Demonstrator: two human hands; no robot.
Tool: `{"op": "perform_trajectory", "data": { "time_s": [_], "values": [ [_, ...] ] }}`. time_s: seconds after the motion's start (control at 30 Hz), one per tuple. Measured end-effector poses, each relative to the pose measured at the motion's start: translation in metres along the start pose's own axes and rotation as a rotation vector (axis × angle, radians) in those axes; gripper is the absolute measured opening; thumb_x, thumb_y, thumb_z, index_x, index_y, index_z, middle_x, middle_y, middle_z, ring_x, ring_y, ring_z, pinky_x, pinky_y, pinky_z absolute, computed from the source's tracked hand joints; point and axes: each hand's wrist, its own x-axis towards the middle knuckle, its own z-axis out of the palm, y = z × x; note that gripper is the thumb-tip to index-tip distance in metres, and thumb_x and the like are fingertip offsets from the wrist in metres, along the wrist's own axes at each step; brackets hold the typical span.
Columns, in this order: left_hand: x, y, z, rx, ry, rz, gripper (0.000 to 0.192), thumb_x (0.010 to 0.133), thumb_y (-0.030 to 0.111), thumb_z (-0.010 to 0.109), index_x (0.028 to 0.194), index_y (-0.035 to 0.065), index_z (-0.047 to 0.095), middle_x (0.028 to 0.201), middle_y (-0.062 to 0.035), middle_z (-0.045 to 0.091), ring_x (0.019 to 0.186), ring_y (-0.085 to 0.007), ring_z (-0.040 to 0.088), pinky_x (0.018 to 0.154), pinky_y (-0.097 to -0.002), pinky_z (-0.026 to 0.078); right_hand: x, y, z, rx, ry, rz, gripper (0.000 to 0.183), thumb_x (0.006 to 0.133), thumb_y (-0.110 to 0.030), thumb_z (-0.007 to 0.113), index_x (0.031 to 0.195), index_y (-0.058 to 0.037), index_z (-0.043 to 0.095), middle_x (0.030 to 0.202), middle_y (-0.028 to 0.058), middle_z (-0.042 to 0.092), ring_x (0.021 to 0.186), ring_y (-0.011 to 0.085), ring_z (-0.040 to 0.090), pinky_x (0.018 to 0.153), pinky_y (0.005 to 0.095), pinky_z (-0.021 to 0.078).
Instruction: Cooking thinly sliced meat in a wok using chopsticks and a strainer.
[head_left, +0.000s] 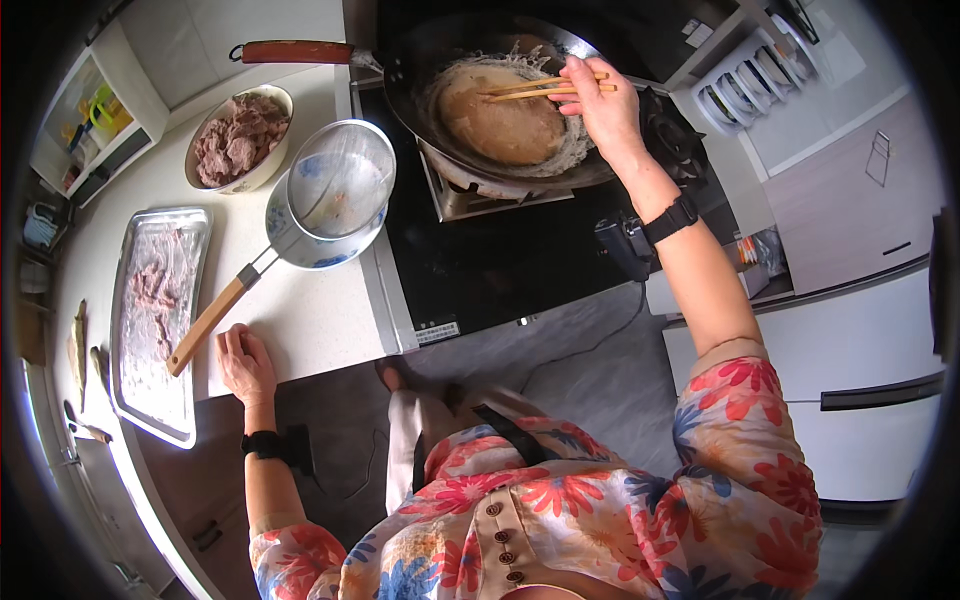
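Observation:
My right hand (604, 109) holds a pair of wooden chopsticks (551, 88) over a dark wok (409, 112) on the stove. Their tips reach the brownish, foamy-edged liquid (502, 120) in it; whether they dip below its surface I cannot tell. My left hand (246, 364) rests at the counter's front edge with fingers curled, near the wooden handle of a mesh strainer (341, 180); nothing shows in it. That strainer lies across a blue-patterned bowl (326, 259). Behind it stands an enamel bowl (281, 161) heaped with pinkish-grey meat pieces (240, 139).
A metal tray (135, 375) with raw meat scraps lies on the counter (315, 330) at left. The wok's red-brown handle (296, 52) points left over the counter. A small black device (626, 244) with a cable sits at the stove's front right. A white rack (750, 90) stands farther right.

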Motion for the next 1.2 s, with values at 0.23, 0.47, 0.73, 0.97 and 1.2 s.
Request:
{"op": "perform_trajectory", "data": {
  "time_s": [0.23,0.47,0.73,0.97,1.2],
  "values": [
    [0.001,0.002,-0.001,-0.005,-0.007,-0.012,0.011,0.08,0.009,0.049,0.088,0.0075,0.055,0.084,-0.0111,0.052,0.08,-0.031,0.053,0.069,-0.0402,0.042,-0.003,-0.002,-0.005,-0.073,-0.038,-0.025,0.033,0.089,-0.032,0.053,0.089,0.0014,0.058,0.084,0.0094,0.062,0.069,0.0174,0.065,0.055,0.0218,0.0512],
    [0.001,0.002,-0.002,-0.02,0.005,0.022,0.01,0.078,0.008,0.05,0.086,0.0077,0.055,0.082,-0.0108,0.051,0.077,-0.0309,0.053,0.066,-0.0405,0.043,-0.002,-0.005,-0.017,0.018,-0.02,0.059,0.03,0.088,-0.027,0.055,0.091,0.0024,0.059,0.084,0.0091,0.063,0.066,0.0158,0.065,0.054,0.0216,0.0503],
    [0.001,0.001,-0.006,-0.067,-0.017,0.032,0.011,0.075,0.006,0.05,0.085,0.0076,0.055,0.082,-0.0112,0.051,0.078,-0.0307,0.052,0.068,-0.0406,0.042,-0.02,-0.024,-0.01,0.012,-0.004,0.137,0.033,0.089,-0.032,0.053,0.09,0.001,0.057,0.086,0.0107,0.063,0.066,0.0161,0.065,0.054,0.0209,0.0486],
    [0.0,-0.003,-0.004,-0.107,-0.03,0.052,0.012,0.073,0.005,0.051,0.084,0.0079,0.055,0.082,-0.011,0.051,0.08,-0.031,0.052,0.069,-0.0407,0.042,-0.056,-0.05,-0.015,-0.073,0.045,0.17,0.033,0.09,-0.033,0.051,0.091,-0.0009,0.057,0.083,0.0099,0.063,0.066,0.0151,0.065,0.052,0.0192,0.0464],
    [0.007,-0.01,-0.01,-0.332,-0.079,-0.003,0.018,0.077,0.005,0.054,0.095,0.0046,0.056,0.073,-0.0077,0.049,0.066,-0.0218,0.05,0.061,-0.0326,0.042,-0.08,-0.064,-0.018,-0.048,0.062,0.205,0.035,0.09,-0.035,0.051,0.093,-0.0006,0.057,0.083,0.0105,0.062,0.065,0.0166,0.065,0.048,0.0187,0.0465]
  ]
}}
